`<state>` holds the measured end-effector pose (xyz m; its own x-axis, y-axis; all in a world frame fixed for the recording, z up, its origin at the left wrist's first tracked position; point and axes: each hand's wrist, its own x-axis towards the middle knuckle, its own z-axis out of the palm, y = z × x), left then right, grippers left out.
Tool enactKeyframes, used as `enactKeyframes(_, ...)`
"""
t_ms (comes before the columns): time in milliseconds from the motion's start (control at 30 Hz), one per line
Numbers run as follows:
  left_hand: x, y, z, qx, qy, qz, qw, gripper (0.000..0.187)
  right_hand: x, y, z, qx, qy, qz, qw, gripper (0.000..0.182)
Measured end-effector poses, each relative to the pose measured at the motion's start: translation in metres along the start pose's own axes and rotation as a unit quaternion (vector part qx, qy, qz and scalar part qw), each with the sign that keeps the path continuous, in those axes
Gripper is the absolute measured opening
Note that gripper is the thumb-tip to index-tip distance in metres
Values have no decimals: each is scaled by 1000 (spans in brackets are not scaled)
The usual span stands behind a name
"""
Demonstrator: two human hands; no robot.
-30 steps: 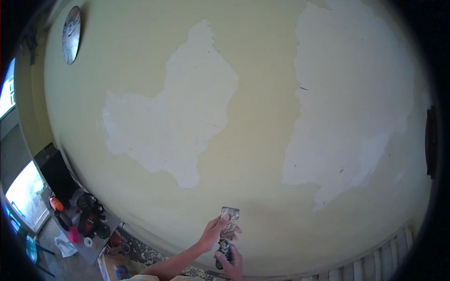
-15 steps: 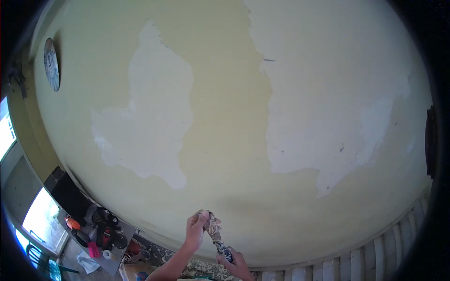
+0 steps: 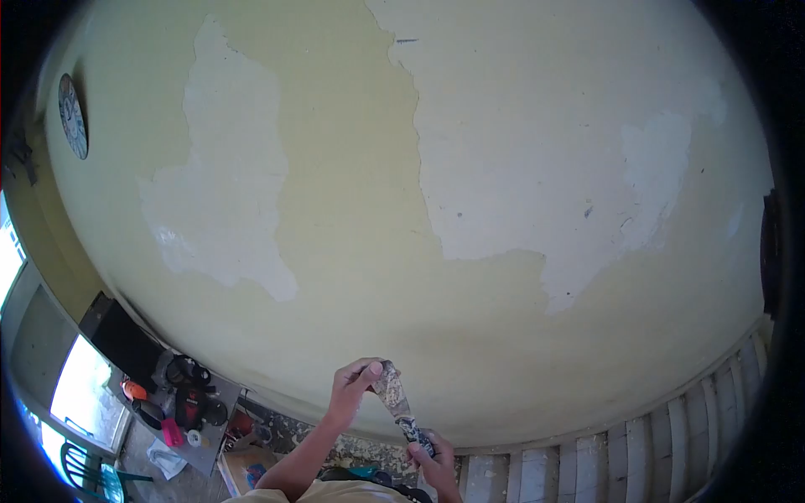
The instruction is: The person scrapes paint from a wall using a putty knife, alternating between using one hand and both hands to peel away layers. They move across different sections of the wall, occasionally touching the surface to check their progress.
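A putty knife [image 3: 392, 396] with a dirty, speckled blade is held upright and a little tilted in front of me. My right hand [image 3: 434, 463] is wrapped round its dark, paint-splashed handle. At the top, my left hand [image 3: 352, 387] pinches the blade's end between thumb and fingers. Both hands are low in the view, in front of the yellow wall [image 3: 348, 168]. The wall has a pale bare patch [image 3: 231, 168] on the left and a larger pale patch [image 3: 520, 142] on the right, both with ragged paint edges.
A round clock [image 3: 73, 116] hangs at far left. Below are a black box [image 3: 124, 348], a cluttered table [image 3: 197, 459], a white cloth [image 3: 166, 458], a green chair [image 3: 113, 482] and a cardboard box [image 3: 239, 469]. Pale slats [image 3: 579, 478] run along the lower right.
My view has shifted, so the wall patches sit further left and higher. The putty knife stays in both hands, and more of its blade shows below my left fingers.
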<state>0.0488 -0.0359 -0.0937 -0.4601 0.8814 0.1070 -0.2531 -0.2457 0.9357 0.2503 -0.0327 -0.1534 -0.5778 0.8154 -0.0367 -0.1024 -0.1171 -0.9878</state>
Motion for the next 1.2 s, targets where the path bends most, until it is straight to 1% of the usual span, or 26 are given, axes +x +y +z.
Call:
enactKeyframes(33,-1,1,-1,36,-9,19,999,34,-1,0,-3,0,-2,4,1000,21)
enactKeyframes(67,-2,1,1,37,-6,16,999,34,0,2,-6,9,-3,-10,1000,22)
enactKeyframes(133,-4,3,6,141,30,79,986,30,0,5,-9,21,-5,-22,1000,23)
enactKeyframes(167,-5,6,7,143,31,76,986,30,0,5,-9,13,-8,-25,1000,23)
enactKeyframes(200,-7,8,8,228,49,137,963,28,0,5,-10,6,-9,-28,1000,23)
enactKeyframes(233,-8,8,9,308,66,197,928,27,-1,5,-11,5,-7,-24,1000,23)
enactKeyframes(267,-9,6,8,306,65,194,930,27,-1,5,-12,2,-18,-21,1000,23)
enactKeyframes(333,-9,3,3,400,96,240,879,28,0,5,-9,-2,-29,-19,999,23)
enactKeyframes(367,-8,1,1,399,98,240,879,28,1,3,-7,-10,-25,-24,999,23)
enactKeyframes(433,-6,-5,-3,385,127,316,858,28,3,3,-1,-22,-32,-29,999,23)
enactKeyframes(500,-7,-4,-5,390,143,334,846,29,3,0,6,-4,-18,-46,999,23)
enactKeyframes(567,-10,3,-5,396,159,353,833,30,2,-4,10,-2,-29,-43,999,24)
enactKeyframes(633,-18,11,1,413,184,391,802,26,1,-7,8,3,-35,-39,999,24)
enactKeyframes(700,-18,7,-1,394,197,409,799,26,0,-11,8,-11,-59,-84,995,25)
enactKeyframes(767,-15,-5,-2,375,202,427,798,27,5,-1,4,-4,-60,-71,996,25)
enactKeyframes(833,-15,-15,-2,325,246,420,811,29,8,10,5,0,-60,-61,996,25)
enactKeyframes(867,-16,-19,-4,323,247,422,810,29,9,16,10,17,-58,-59,996,27)
enactKeyframes(933,-15,-22,-2,245,233,358,870,28,12,23,14,34,-56,-56,996,28)
enactKeyframes(967,-13,-18,-5,242,234,357,871,28,12,18,21,36,-56,-70,995,28)
enactKeyframes(1000,-11,-24,-11,146,130,240,951,29,13,22,23,41,-57,-85,994,27)
enactKeyframes(1033,-10,-29,-15,44,20,113,992,32,15,27,25,40,-57,-87,994,27)
enactKeyframes(1067,-10,-35,-15,43,20,113,992,32,17,35,25,46,-70,-77,993,29)
enactKeyframes(1133,-8,-43,-4,30,-68,65,995,42,23,48,15,56,-83,-67,993,30)
enactKeyframes(1167,-7,-43,-1,31,-70,65,995,42,26,52,15,46,-99,-72,991,31)
enactKeyframes(1200,-7,-36,2,2,-87,55,995,44,26,49,18,34,-115,-76,990,32)
